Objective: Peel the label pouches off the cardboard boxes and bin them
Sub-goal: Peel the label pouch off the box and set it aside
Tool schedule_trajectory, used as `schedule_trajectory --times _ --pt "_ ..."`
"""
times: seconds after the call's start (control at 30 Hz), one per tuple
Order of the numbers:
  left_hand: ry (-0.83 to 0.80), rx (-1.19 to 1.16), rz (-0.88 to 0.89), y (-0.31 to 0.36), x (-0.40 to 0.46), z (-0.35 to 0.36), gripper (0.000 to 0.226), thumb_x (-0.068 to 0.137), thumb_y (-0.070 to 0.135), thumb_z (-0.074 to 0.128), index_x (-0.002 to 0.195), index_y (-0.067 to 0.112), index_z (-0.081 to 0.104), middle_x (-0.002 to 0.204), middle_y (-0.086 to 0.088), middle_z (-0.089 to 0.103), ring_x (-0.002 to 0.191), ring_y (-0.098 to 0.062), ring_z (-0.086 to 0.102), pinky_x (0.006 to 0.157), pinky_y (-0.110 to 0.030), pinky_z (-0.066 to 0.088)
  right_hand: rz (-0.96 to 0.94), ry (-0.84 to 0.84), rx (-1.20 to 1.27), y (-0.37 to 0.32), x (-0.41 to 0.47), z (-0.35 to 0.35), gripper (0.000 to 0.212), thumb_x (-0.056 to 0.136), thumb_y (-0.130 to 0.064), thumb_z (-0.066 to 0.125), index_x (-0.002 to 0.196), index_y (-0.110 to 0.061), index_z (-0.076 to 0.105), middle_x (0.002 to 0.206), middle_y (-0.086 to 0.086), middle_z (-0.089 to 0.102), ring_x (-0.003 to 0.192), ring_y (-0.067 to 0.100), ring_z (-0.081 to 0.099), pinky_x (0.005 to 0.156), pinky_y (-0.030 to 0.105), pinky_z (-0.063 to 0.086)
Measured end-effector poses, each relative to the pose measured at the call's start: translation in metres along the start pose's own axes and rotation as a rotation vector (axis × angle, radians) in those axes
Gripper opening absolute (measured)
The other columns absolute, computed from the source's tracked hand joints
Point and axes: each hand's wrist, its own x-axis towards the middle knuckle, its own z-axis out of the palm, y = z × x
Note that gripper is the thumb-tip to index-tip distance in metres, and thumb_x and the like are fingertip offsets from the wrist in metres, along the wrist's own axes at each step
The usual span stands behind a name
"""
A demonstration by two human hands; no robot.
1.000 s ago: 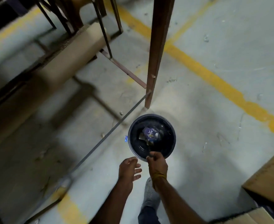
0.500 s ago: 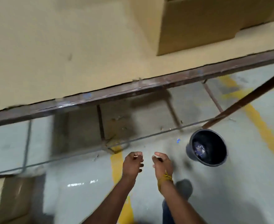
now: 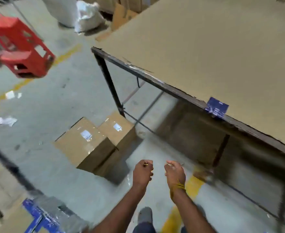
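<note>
Two cardboard boxes sit side by side on the floor by the table leg. The nearer box [image 3: 83,145] bears a clear label pouch [image 3: 86,135]. The farther box [image 3: 119,130] bears a second pouch [image 3: 117,127]. My left hand [image 3: 142,172] and my right hand [image 3: 173,172] hang curled in front of me, just right of the boxes and above the floor. Nothing shows in either hand. A blue label pouch [image 3: 216,107] lies on the table's near edge. The bin is out of view.
A large table [image 3: 205,47] with a dark metal frame fills the right. A red crate [image 3: 20,47] stands far left. White sacks [image 3: 86,15] lie at the back. Blue-labelled cardboard [image 3: 42,216] sits at bottom left. Plastic scraps [image 3: 2,121] lie on the floor.
My view has swung left, away from the black bin, which has left the frame. The two floor boxes and the red crate have come into sight. Both hands have curled shut.
</note>
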Motion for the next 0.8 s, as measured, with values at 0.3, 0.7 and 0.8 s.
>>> schedule_trajectory --times 0.3,0.7,0.8 --pt "0.431 -0.089 0.053 0.022 0.05 -0.167 0.013 0.099 0.023 0.058 0.105 0.024 0.069 0.103 0.0 0.07 0.092 -0.018 0.065 0.085 -0.04 0.058 -0.243 -0.34 -0.313 -0.074 -0.024 0.171 0.016 0.088 -0.014 0.065 0.094 -0.028 0.069 0.101 0.004 0.072 0.09 0.026 0.068 0.084 0.036 0.057" --pt "0.757 0.067 -0.039 -0.024 0.193 -0.306 0.025 0.094 0.026 0.062 0.119 0.023 0.065 0.121 -0.006 0.063 0.105 -0.022 0.062 0.085 -0.035 0.052 -0.436 -0.571 -0.604 -0.07 0.048 0.374 0.02 0.094 -0.014 0.061 0.112 -0.021 0.066 0.109 0.003 0.058 0.096 0.017 0.058 0.079 0.021 0.043" --pt "0.777 0.159 -0.063 -0.036 0.248 -0.327 0.034 0.093 0.031 0.063 0.126 0.022 0.06 0.13 -0.01 0.055 0.116 -0.028 0.057 0.093 -0.036 0.047 -0.544 -0.58 -0.72 -0.064 0.085 0.423 0.025 0.093 -0.018 0.064 0.118 -0.023 0.065 0.118 0.005 0.056 0.106 0.02 0.058 0.089 0.029 0.049"
